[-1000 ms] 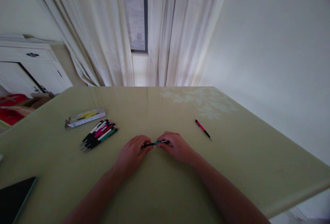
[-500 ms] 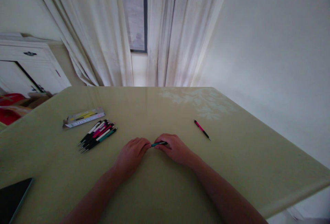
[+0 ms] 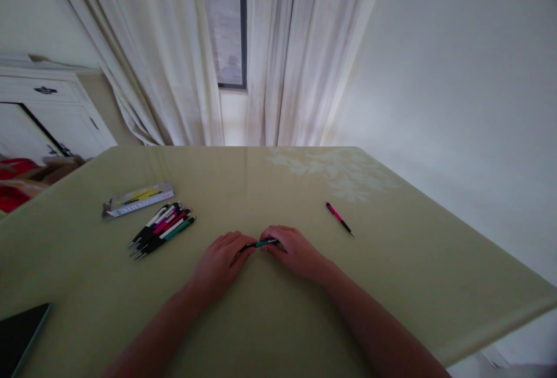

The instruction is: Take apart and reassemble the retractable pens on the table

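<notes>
Between my two hands lies a teal and black pen [image 3: 262, 243], held nearly level just above or on the table; I cannot tell which. My left hand [image 3: 223, 256] is closed on its black end with thumb and fingers. My right hand [image 3: 292, 250] pinches the other end, where a bit of the tip shows between the fingers. To the right, a pink and black pen [image 3: 340, 219] lies alone at a slant. Left of my hands is a pile of several pens [image 3: 162, 230] in white, pink, purple, teal and black.
Behind the pile lies a printed pen box [image 3: 140, 199]. A dark flat device [image 3: 22, 334] sits at the table's near left corner. The table [image 3: 261, 186] has a pale green cover, with curtains [image 3: 174, 65] beyond it and a white cabinet [image 3: 47, 105] at the left.
My fingers have shifted on the teal pen, and more of its black part now shows at my left hand. The view has turned slightly; the other pens lie as before.
</notes>
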### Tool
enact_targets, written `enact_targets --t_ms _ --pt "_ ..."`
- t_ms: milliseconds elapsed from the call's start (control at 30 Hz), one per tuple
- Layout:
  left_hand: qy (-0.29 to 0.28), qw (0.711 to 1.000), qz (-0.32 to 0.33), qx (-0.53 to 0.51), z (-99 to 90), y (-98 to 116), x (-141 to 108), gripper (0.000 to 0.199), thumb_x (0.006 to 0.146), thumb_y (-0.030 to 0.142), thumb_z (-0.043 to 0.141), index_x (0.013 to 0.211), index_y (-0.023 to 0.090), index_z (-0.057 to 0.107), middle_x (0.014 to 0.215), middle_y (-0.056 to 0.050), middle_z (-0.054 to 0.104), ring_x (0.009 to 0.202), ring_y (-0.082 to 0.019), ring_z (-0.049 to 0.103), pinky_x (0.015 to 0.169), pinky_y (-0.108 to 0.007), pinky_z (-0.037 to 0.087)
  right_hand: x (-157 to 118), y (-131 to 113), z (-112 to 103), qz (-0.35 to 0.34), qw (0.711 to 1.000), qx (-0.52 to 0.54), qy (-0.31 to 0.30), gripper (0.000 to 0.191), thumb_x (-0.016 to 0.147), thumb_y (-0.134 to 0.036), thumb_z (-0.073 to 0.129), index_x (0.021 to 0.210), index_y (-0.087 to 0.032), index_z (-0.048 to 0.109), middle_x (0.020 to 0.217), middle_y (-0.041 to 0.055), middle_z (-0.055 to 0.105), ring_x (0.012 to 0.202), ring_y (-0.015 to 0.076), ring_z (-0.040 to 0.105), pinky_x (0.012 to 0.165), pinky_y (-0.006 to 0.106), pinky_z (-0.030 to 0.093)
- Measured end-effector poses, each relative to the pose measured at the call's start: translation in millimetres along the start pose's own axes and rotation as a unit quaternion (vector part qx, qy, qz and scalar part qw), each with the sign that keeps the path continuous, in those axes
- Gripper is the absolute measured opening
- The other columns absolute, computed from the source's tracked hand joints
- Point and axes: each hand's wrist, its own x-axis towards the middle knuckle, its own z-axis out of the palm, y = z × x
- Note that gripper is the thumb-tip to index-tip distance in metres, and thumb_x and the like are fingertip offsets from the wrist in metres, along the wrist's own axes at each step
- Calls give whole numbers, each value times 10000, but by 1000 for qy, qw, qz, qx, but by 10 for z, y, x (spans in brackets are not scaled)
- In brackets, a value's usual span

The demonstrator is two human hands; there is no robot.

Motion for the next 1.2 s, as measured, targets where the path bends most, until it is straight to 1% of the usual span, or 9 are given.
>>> enact_targets --t_ms 133,333,433,533,633,767,900,1067,1200 --pt "1 999 -5 43 8 24 4 289 1068 321 378 1024 220 646 976 -58 699 920 -244 634 873 -400 480 12 4 30 -3 1000 -22 -10 144 1024 -244 575 1100 -204 690 1030 64 740 968 205 660 899 325 487" --pt "-15 995 -10 101 40 -9 -8 336 1062 277 315 856 231 576 830 -43 670 803 -241 619 770 -374 439 17 -34 60 -12 999 -46 -2 157 1029 -289 586 1102 -209 700 1029 70 751 971 216 665 923 351 478" --pt "-24 996 -31 85 18 12 -16 354 1074 308 299 827 235 542 780 -27 660 755 -235 619 750 -364 423 11 -33 63 -15 998 -60 10 138 1024 -291 601 1089 -215 695 1013 62 752 951 218 660 916 353 467" --pt "-18 997 -65 49 -8 54 -14 272 1068 407 388 925 241 550 821 -12 691 772 -235 633 730 -336 423 10 -24 57 -18 997 -66 26 122 1017 -287 618 1083 -213 687 1003 57 749 936 218 652 900 347 457" --pt "-16 997 -60 41 -11 69 -3 223 1053 429 442 1004 252 570 840 -1 711 784 -234 644 739 -328 421 13 -23 52 -27 996 -79 35 123 1023 -296 609 1071 -215 689 986 56 745 928 220 646 896 350 446" --pt "-20 998 -32 58 13 30 -2 341 1080 377 330 902 239 586 808 -15 688 779 -233 647 771 -352 422 15 -39 62 -35 994 -99 38 148 1028 -335 604 1041 -221 697 961 56 735 923 221 636 888 348 437" --pt "-20 998 -42 43 9 26 -17 404 1081 368 289 801 235 548 759 -14 657 741 -227 625 752 -357 434 9 -46 61 -44 993 -101 47 149 1028 -326 603 1025 -214 701 958 62 726 917 218 625 883 342 438" --pt "3 995 -97 -17 -35 83 -10 254 1053 435 433 993 231 573 877 -16 696 819 -234 653 740 -348 480 12 -15 9 -32 994 -83 71 109 1015 -276 626 1040 -197 696 969 57 718 923 213 617 887 342 450" --pt "23 999 -39 -16 -21 45 5 257 1064 344 399 1125 245 628 1040 -44 714 963 -240 660 896 -397 501 16 24 -24 -24 994 -60 90 91 987 -275 671 1022 -200 710 989 62 695 969 219 608 890 342 466"
